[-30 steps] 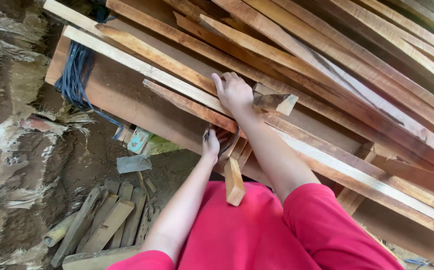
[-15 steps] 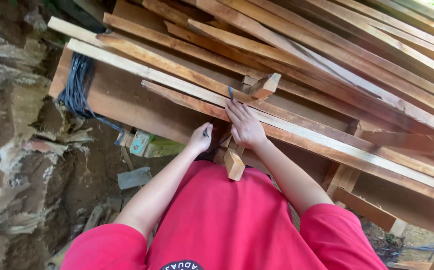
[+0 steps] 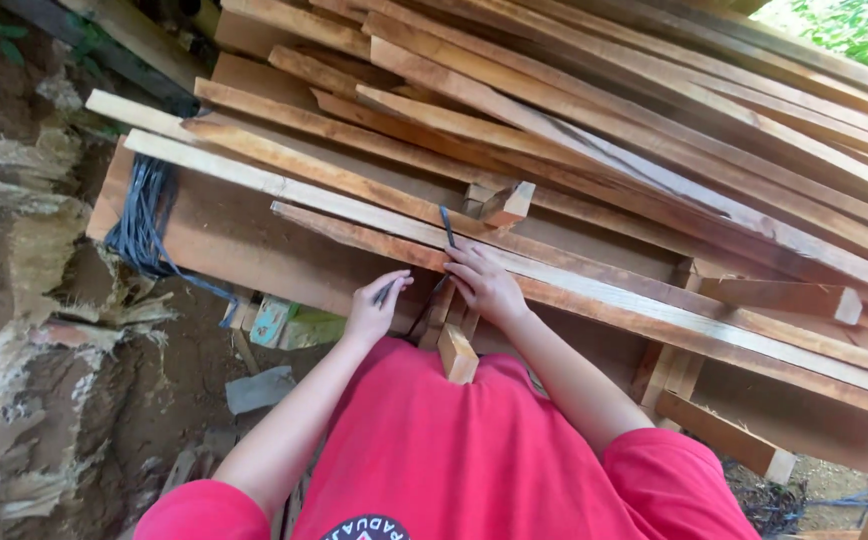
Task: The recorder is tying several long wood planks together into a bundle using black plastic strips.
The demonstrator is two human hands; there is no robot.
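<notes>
From up here I see my right hand (image 3: 487,284) lying on the long wooden slat (image 3: 594,290) that runs along the near edge of the stacked counter (image 3: 214,235). The fingers are curled over a thin dark strap (image 3: 446,226), which rises from under them and crosses the slat above. I take that grip to be closed on the strap, though the palm hides the actual contact.

My left hand (image 3: 374,312) hangs just below the counter's near edge. It pinches a small dark sliver between thumb and forefinger. That may be the strap's other end, but it is too small to say. The fingers are drawn together on it.

Between my hands a short wooden block (image 3: 457,353) points toward my red shirt (image 3: 454,460). Its upper end disappears under the slat and my right wrist.

A cut offcut block (image 3: 507,205) sits on the slats just above the strap. At the counter's left edge a bundle of dark blue cord (image 3: 144,225) drapes down, its lower end lost in the ground litter. The slat pile (image 3: 654,120) runs out of view at the top and right.
</notes>
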